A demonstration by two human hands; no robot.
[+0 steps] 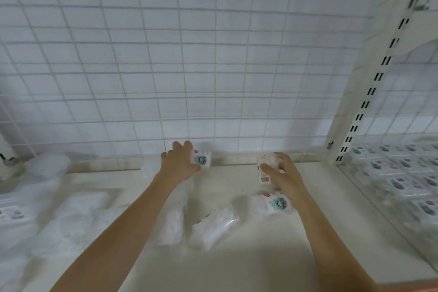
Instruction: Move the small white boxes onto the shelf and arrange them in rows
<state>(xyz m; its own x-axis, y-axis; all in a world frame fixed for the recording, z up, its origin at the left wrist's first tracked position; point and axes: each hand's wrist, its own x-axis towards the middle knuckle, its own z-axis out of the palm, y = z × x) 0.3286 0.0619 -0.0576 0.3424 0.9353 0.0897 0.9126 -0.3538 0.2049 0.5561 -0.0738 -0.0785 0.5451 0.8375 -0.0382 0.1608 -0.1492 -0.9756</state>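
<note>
My left hand (pixel 179 163) grips a small white box with a teal cartoon print (pixel 202 159) close to the wire grid at the back of the cream shelf (pixel 237 268). My right hand (pixel 283 174) grips another small white box (pixel 265 170), thumb on its front face. Just below that hand another printed box (pixel 275 205) lies on the shelf. Two plastic-wrapped white packs lie nearer me, one in the middle (pixel 213 227) and one under my left forearm (pixel 175 216). The picture is blurred.
A white wire grid wall (pixel 213 66) backs the shelf. A slotted white upright (pixel 369 92) divides it from the right bay, where rows of printed boxes (pixel 407 180) stand. Blurred white packs (pixel 71 216) lie on the left.
</note>
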